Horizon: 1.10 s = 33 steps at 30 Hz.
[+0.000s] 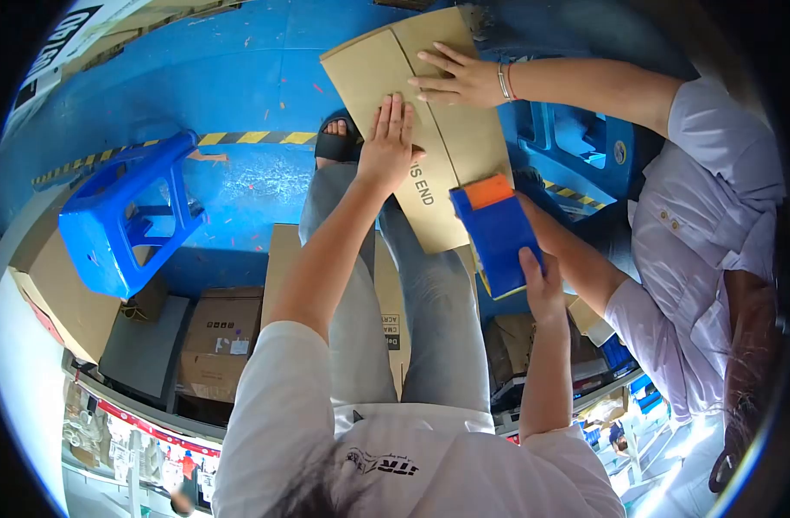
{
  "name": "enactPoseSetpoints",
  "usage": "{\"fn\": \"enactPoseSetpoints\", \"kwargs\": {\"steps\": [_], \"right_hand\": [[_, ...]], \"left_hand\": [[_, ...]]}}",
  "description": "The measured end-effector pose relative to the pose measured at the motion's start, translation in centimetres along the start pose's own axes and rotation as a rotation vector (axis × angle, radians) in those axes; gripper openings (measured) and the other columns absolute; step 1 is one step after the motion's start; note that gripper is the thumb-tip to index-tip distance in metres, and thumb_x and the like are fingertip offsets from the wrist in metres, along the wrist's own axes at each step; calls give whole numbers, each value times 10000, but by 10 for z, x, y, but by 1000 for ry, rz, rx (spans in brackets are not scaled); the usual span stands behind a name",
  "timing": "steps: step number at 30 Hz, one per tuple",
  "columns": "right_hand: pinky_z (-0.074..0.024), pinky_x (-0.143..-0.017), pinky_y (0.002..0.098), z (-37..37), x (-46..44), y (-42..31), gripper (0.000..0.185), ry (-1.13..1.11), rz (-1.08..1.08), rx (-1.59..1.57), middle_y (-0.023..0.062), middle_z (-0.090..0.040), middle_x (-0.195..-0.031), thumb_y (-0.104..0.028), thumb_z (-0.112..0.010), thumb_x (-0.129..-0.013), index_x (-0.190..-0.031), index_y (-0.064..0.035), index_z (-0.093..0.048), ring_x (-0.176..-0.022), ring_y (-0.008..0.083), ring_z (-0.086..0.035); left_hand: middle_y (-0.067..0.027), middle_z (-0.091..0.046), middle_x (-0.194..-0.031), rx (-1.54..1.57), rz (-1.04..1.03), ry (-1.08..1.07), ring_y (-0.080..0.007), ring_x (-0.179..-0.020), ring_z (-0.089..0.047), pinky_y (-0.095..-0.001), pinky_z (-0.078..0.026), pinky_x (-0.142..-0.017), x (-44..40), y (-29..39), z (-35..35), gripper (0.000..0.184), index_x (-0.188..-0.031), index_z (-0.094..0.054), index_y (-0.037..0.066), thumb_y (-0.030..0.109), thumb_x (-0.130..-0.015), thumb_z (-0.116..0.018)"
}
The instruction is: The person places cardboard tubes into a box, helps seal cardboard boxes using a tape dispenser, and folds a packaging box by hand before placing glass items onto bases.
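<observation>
A brown cardboard box with a centre seam and printed lettering that ends in "IS END" lies in front of my knees. My left hand rests flat on its top, left of the seam, fingers stretched out. In my right hand is a blue rectangular object with an orange end, held over the box's near right corner. Its exact kind is not clear. A co-worker's hand lies spread on the far part of the box. The co-worker's other forearm reaches behind the blue object, its hand hidden.
A blue plastic stool stands at the left, beside cardboard boxes. Another blue stool is at the right, near the seated co-worker. Yellow-black tape crosses the blue floor. More cardboard lies under my legs.
</observation>
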State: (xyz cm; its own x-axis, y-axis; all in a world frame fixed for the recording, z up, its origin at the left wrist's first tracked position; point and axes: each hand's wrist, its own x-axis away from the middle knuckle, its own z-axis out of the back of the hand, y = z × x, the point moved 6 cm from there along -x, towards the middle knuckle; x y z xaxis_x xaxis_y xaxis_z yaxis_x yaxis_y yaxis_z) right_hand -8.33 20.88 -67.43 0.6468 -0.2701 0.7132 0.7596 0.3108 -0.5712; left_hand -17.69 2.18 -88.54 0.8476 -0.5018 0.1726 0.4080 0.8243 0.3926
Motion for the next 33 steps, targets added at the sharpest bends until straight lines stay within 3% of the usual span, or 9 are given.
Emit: {"fn": "enactPoseSetpoints", "kwargs": {"steps": [3,15,18,27,33], "right_hand": [[-418,-645,244,-1,4,37,363,-62,-115,175,27,-580,-706,-317,-535,-925,-888,37,-607,-680,85,-500],[-333,-544,266,17,57,204,398,-51,6,-47,-21,-458,-639,-359,-527,-927,-768,5,-543,-635,65,-373],[-335,-549,264,30,83,257,399,-125,-144,-6,-24,-469,-646,-365,-535,-923,-769,3,-547,-648,60,-374],[-355,-569,273,33,83,286,430,-121,-156,66,-16,-482,-660,-400,-552,-907,-783,12,-553,-663,65,-386],[-370,-592,270,29,85,306,472,-106,-174,54,0,-504,-678,-435,-533,-909,-787,21,-553,-680,71,-397]], "left_hand": [[-245,-221,-1456,-12,17,-3,-360,-1367,-208,-447,-199,-1116,-1,-1,-1,886,-1383,-267,-46,473,-760,-625],[-230,-257,-1443,-39,-1,108,-360,-1353,-234,-421,-256,-1100,0,0,-4,831,-1364,-308,-29,472,-777,-615],[-209,-257,-1446,-64,-2,124,-351,-1349,-245,-405,-287,-1086,2,1,-6,815,-1372,-305,-12,478,-792,-603],[-154,-262,-1451,-98,0,130,-307,-1339,-279,-347,-375,-1032,4,-7,-5,782,-1367,-317,12,504,-815,-571],[-157,-283,-1436,-121,-20,136,-309,-1329,-294,-351,-375,-1030,5,-4,-5,772,-1359,-327,11,496,-812,-575]]}}
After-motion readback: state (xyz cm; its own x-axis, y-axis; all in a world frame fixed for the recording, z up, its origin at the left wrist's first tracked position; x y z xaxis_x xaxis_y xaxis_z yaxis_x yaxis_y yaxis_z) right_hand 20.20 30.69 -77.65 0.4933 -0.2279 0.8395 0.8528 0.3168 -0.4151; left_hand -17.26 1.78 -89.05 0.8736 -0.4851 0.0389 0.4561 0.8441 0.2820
